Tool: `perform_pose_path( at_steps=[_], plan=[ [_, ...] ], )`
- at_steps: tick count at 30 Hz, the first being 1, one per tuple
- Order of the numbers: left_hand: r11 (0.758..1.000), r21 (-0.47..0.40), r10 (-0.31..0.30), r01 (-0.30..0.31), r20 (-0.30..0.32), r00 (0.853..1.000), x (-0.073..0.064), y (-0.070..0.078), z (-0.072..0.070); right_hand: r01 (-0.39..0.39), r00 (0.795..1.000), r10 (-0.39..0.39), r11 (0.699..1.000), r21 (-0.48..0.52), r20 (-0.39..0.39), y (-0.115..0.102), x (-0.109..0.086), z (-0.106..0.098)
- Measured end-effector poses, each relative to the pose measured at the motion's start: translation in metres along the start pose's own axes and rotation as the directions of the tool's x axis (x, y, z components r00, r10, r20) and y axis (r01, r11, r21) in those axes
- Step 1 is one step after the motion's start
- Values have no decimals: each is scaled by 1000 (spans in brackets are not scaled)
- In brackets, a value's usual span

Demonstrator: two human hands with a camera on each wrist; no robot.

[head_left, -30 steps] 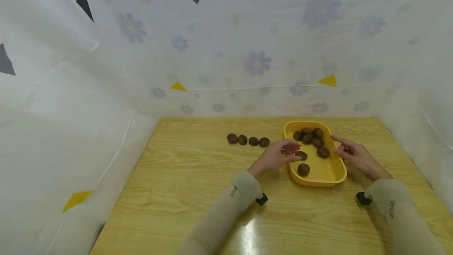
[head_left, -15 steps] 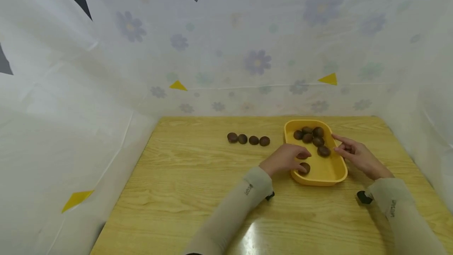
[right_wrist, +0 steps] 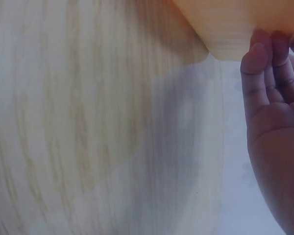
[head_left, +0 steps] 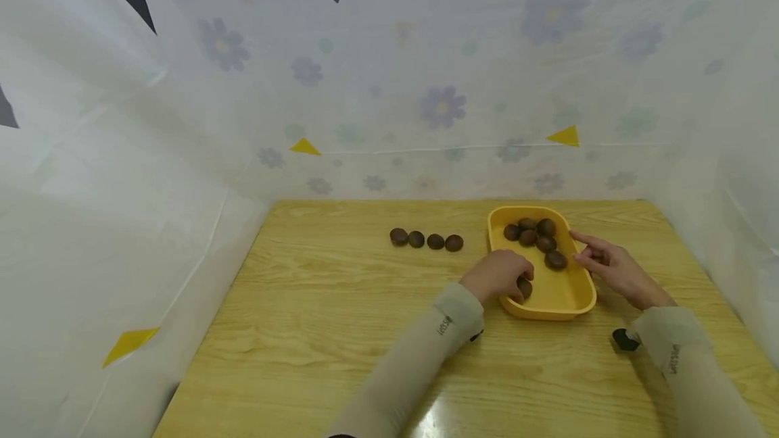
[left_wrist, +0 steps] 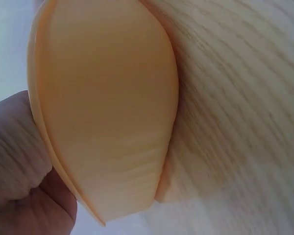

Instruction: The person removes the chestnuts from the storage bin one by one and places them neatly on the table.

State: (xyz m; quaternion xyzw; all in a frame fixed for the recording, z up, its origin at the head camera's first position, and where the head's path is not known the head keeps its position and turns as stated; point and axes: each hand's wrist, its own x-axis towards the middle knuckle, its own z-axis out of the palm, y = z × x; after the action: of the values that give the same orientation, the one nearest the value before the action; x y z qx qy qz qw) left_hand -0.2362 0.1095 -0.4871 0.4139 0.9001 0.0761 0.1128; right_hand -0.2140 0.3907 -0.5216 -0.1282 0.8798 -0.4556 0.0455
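My left hand point(head_left: 500, 274) reaches over the left rim of a yellow plastic tub point(head_left: 554, 316), its fingers and thumb curled round a dark brown, roundish fruit-like ball point(head_left: 526, 288). In the left wrist view the tub's outer wall fills the middle, and the left hand point(left_wrist: 19, 161) bends over the rim; the ball is hidden there. Several similar brown balls point(head_left: 546, 244) lie bunched toward the back of the tub. My right hand point(head_left: 617, 274) rests its fingertips against the tub's right side. Seen from the right wrist, its fairly straight fingers point(right_wrist: 255, 78) touch the outer wall.
Several brown balls point(head_left: 435, 241) stand in a row on the wood-grain table point(head_left: 316, 316), left of the tub. A pale flowered curtain point(head_left: 377, 86) encloses the back and sides, with black and yellow triangles on it.
The left hand has moved right and down into the tub, and its fingers have closed round the front ball. Its arm now covers another ball seen earlier. The right hand stays put.
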Motion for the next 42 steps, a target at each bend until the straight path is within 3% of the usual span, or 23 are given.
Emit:
perform_pose_path(
  at_steps=[9,22,26,31,35,37,42],
  plan=[
    [987,-134,76,-86,-80,994,3,-13,10,-15,1000,15,1000,22,7,1,1,1],
    [952,-293,59,-94,-125,990,-4,-16,9,0,1000,0,1000,22,2,0,0,1],
    [902,-417,47,-107,-152,987,-6,-17,10,8,1000,-8,1000,19,1,0,0,1],
    [810,-573,20,-126,-188,982,-10,-18,11,7,1000,-7,1000,10,-12,2,0,1],
    [749,-650,-11,-125,-202,979,-14,-19,10,-3,1000,4,1000,10,-13,4,1,2],
    [732,-669,-24,-128,-212,977,-17,-21,9,-7,1000,7,1000,12,-12,4,1,2],
    [727,-670,-42,-150,-262,964,-24,-27,3,-1,1000,2,1000,5,-8,0,1,1]
  ],
)
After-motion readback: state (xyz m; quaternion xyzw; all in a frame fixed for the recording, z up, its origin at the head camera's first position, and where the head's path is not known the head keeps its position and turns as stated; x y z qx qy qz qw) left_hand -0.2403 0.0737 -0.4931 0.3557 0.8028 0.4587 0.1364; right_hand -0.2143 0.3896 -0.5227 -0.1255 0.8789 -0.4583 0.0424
